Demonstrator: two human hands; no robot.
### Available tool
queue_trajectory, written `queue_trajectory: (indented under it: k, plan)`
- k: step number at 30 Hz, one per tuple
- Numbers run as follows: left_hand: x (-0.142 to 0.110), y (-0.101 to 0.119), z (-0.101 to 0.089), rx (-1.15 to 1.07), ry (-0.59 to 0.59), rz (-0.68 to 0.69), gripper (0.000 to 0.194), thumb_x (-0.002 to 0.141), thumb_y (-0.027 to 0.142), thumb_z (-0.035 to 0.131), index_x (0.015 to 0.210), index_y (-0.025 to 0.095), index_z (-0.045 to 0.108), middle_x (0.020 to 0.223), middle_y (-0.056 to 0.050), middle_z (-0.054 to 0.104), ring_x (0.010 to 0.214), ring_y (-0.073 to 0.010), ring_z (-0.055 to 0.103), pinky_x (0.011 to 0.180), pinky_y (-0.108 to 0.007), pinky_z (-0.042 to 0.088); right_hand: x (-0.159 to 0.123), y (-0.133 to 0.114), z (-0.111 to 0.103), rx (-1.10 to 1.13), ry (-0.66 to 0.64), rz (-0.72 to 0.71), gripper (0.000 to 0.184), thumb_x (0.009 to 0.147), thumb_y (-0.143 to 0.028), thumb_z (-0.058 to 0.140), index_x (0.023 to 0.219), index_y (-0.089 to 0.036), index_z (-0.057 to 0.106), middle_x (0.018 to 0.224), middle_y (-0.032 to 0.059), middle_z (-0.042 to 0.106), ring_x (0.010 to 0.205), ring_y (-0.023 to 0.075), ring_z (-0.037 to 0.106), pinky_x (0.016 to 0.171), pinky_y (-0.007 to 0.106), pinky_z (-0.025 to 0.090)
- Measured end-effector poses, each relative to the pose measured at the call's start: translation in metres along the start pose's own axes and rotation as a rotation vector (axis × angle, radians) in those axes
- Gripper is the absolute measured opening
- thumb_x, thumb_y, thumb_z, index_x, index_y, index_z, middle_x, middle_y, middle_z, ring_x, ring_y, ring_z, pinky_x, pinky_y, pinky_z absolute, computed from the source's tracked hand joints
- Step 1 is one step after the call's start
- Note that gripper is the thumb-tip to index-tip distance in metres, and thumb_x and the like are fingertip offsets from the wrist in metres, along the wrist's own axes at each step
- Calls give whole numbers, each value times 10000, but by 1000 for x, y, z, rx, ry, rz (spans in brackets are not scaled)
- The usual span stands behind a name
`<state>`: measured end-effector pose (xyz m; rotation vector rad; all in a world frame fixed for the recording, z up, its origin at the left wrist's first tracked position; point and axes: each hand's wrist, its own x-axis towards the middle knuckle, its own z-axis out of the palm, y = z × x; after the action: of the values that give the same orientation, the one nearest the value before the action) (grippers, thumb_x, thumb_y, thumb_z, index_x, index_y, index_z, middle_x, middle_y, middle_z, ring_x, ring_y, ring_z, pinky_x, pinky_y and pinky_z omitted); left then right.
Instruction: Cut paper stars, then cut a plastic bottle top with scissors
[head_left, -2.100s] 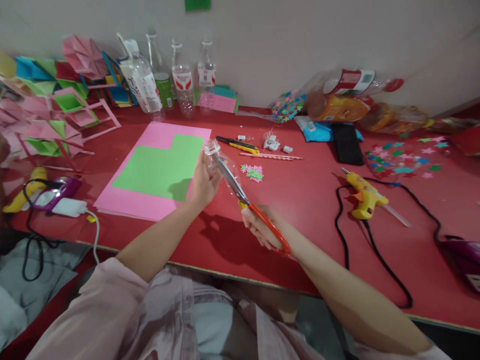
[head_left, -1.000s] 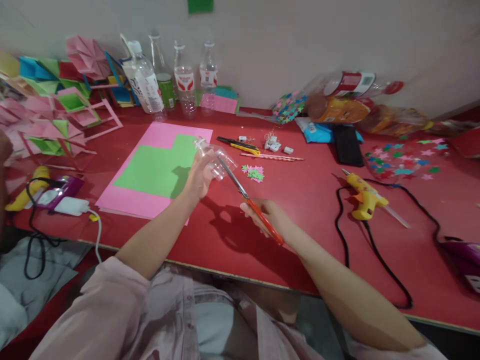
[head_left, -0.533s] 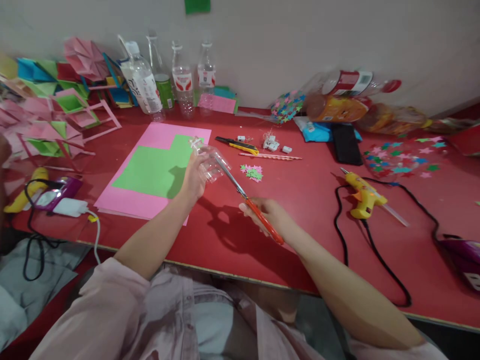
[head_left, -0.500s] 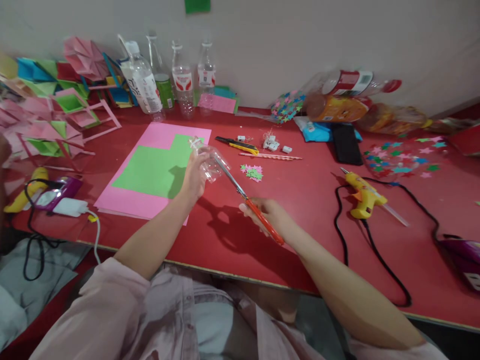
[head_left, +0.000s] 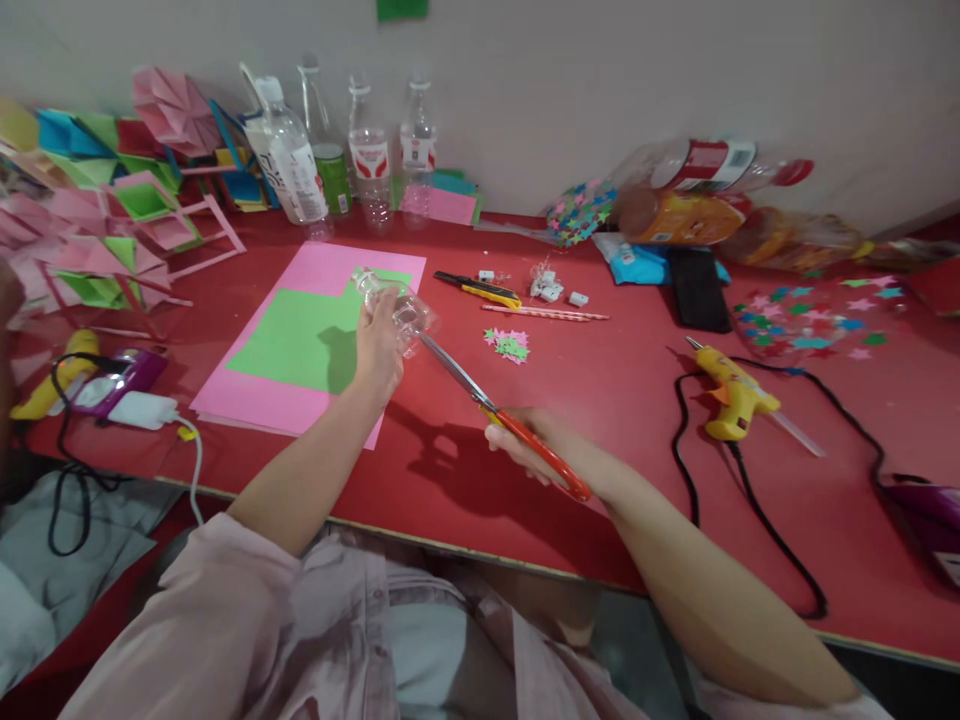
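Note:
My left hand [head_left: 381,350] is wrapped round a clear plastic bottle piece [head_left: 409,312], held above the pink and green paper with its neck pointing up and left. My right hand [head_left: 536,445] grips a pair of scissors [head_left: 534,447] with orange-red handles. The scissor blades point toward the bottle piece, and their tips are at its lower right edge; whether they touch it I cannot tell. Below lie green paper [head_left: 296,340] and larger pink sheets [head_left: 262,415]. Small pink and green paper stars [head_left: 508,345] sit in a pile beyond the scissors.
A yellow utility knife [head_left: 487,292], a striped straw [head_left: 551,313] and small white pieces [head_left: 547,287] lie behind the stars. At right are a yellow glue gun [head_left: 731,395] with a black cord and a phone [head_left: 697,288]. Bottles [head_left: 370,165] stand along the wall; paper lanterns [head_left: 105,270] crowd the left.
My left hand has shifted slightly left and turned the bottle piece. The scissors have drawn back, down and to the right, so their tips sit at its edge.

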<state>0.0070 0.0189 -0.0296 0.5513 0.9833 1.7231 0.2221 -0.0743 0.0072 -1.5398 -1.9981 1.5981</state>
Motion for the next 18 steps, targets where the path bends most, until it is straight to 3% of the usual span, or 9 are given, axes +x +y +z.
queue_trajectory:
  k: [5,12,18]
  plan:
    - [-11,-1,6,-5,-18,11,256,772,428,692,864,236,550,781,2,638,686,-132,646,664,-293,540,2,-6,3,36,-24,-23,539,757,-738,560,710,-202,514,477,-78,402,385,86,423,423,237,353]
    - [-19,-4,10,18,-34,38,190,809,378,631,865,228,529,846,-21,621,770,-161,662,811,-378,539,5,-5,6,121,-30,18,515,718,-709,629,706,-210,499,437,-102,383,345,71,396,398,224,355]
    - [-20,-2,11,-5,-26,11,134,839,332,612,860,222,538,821,-15,629,728,-145,647,802,-359,544,6,-4,7,131,-26,19,511,731,-707,619,704,-212,491,447,-100,383,337,65,388,392,224,354]
